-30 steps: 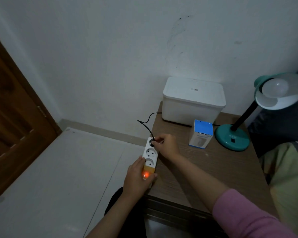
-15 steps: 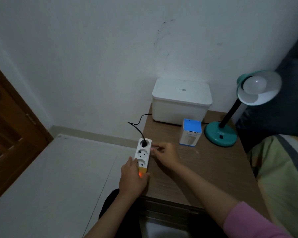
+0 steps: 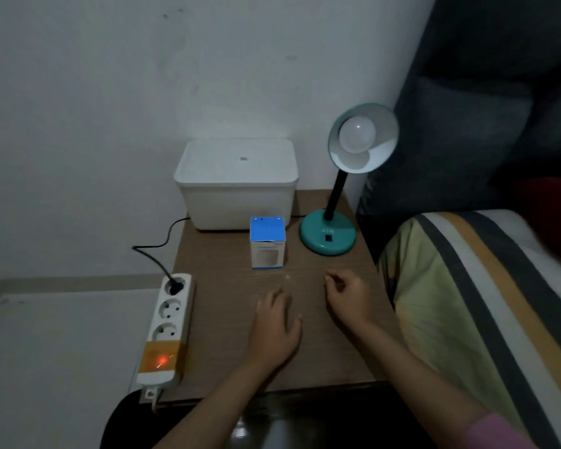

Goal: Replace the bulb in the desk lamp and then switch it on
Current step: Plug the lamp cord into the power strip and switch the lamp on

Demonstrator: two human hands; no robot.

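Note:
A teal desk lamp (image 3: 327,236) stands at the back right of the brown bedside table (image 3: 227,361). Its shade faces me with a white bulb (image 3: 357,134) fitted in it, unlit. A black switch sits on the lamp's base. A black plug (image 3: 174,288) sits in the top socket of the white power strip (image 3: 166,328), whose orange switch glows. A blue-and-white bulb box (image 3: 268,243) stands upright in front of the lamp. My left hand (image 3: 274,328) rests flat on the table, empty. My right hand (image 3: 348,298) hovers beside it, fingers loosely curled, holding nothing.
A white lidded storage box (image 3: 237,183) stands against the wall at the back. The lamp's black cord (image 3: 156,244) loops off the table's left edge. A bed with a striped cover (image 3: 467,303) borders the table on the right, a dark headboard behind it.
Both hands have let go of the power strip and plug and moved right, onto the middle of the table. The view has swung right toward the lamp.

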